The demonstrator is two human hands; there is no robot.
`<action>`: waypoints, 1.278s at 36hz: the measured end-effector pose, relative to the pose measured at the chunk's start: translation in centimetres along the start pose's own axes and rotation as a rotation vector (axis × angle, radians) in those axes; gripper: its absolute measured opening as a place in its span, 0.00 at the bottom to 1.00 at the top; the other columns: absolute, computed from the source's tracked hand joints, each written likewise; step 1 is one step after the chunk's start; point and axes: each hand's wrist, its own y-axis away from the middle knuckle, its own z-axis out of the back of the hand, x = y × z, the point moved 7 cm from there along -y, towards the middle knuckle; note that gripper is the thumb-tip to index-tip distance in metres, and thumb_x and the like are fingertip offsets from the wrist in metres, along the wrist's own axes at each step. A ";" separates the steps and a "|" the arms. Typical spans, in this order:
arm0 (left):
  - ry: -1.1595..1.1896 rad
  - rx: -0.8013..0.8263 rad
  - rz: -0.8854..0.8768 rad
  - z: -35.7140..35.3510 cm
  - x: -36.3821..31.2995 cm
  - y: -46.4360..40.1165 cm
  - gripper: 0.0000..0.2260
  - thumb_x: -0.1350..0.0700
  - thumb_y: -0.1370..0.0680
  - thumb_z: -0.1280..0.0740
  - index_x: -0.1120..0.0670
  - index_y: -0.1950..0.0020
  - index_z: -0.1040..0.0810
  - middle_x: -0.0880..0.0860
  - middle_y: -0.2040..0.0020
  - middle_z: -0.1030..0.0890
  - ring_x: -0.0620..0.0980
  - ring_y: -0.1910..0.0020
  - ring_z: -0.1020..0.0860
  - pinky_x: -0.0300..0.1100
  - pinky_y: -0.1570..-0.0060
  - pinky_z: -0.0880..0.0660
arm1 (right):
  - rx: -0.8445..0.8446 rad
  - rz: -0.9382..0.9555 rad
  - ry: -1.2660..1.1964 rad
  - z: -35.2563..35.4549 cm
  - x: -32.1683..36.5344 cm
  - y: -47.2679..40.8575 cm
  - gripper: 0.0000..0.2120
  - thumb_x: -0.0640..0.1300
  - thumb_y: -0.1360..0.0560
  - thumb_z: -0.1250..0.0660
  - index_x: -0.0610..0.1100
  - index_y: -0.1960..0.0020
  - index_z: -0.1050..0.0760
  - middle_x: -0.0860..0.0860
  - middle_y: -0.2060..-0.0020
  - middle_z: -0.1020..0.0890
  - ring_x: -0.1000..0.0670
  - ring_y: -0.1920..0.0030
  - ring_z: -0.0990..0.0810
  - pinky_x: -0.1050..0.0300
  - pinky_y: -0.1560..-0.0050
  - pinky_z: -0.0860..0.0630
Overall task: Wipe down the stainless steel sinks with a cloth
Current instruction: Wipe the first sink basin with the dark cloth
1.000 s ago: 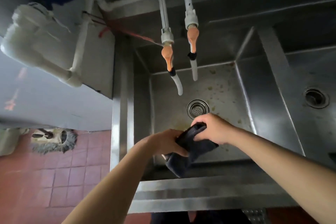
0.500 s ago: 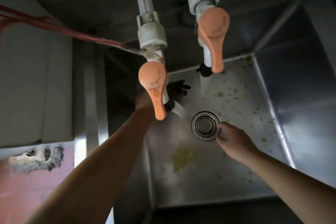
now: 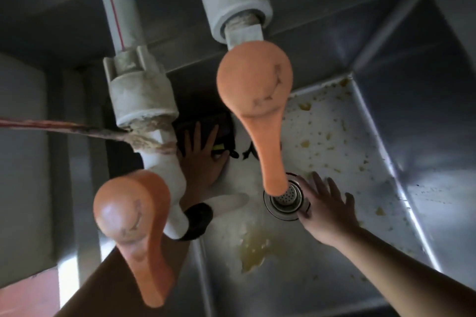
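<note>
Beyond drain strainer, left hand presses dark cloth flat on sink floor; right hand spread, empty. Wiping starting; next sweep toward yellow residue.

2 bare forearms, no sleeves in view; left hand and right hand without gloves, rings or watch.

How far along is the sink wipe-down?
Early. Done: nothing visibly clean; the basin floor carries yellow specks and a yellow smear below the drain. In hand: the left hand presses the dark cloth flat near the back wall; the right hand rests open beside the drain. Left: nearly the whole basin.
</note>
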 end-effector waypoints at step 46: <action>0.146 0.046 0.269 -3.4 -1.1 -2.0 0.30 0.31 0.20 0.51 0.35 0.20 0.52 0.51 0.17 0.58 0.60 0.20 0.62 0.64 0.28 0.68 | -0.094 0.048 0.087 -4.7 -3.1 -0.6 0.48 0.71 0.27 0.42 0.59 0.22 0.70 0.53 0.21 0.68 0.44 0.22 0.71 0.31 0.26 0.62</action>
